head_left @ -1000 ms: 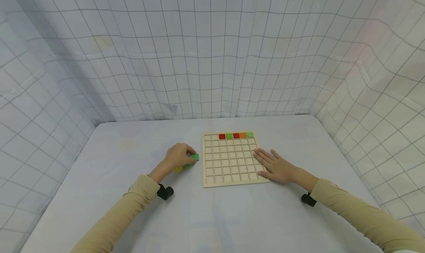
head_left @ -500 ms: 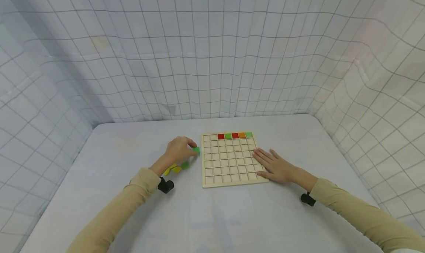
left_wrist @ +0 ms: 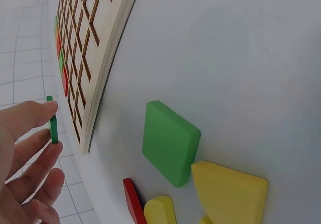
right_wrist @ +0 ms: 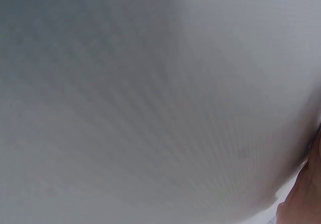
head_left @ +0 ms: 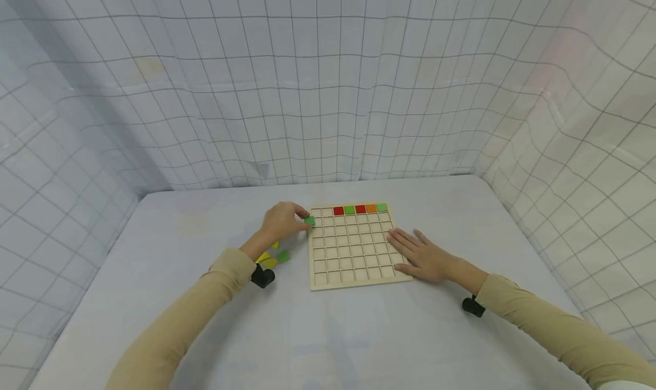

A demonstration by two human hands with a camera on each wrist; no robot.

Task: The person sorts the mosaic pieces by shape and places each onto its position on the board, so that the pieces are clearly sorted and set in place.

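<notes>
My left hand [head_left: 283, 221] pinches a small green tile [head_left: 310, 221] between thumb and fingers, over the left edge of a wooden grid board [head_left: 345, 263]. In the left wrist view this tile [left_wrist: 53, 126] is on edge, apart from the board [left_wrist: 103, 71]. My right hand [head_left: 427, 259] rests with straight fingers on the board's right edge; the right wrist view shows only a sliver of the hand [right_wrist: 303, 199]. Along the far row sit red, green and orange tiles, with a light green tile [head_left: 381, 207] in the far right corner. The two far left cells are bare.
Left of the board lie a loose green tile [left_wrist: 169, 146], yellow tiles [left_wrist: 233, 191] and a red tile [left_wrist: 133, 201], partly cut off by the frame. White gridded cloth [head_left: 328, 94] walls the back and sides of the pale table [head_left: 328, 344].
My left hand has moved away from the loose tiles, forward and to the right, carrying the green tile to the board's left edge. The right hand stays on the board.
</notes>
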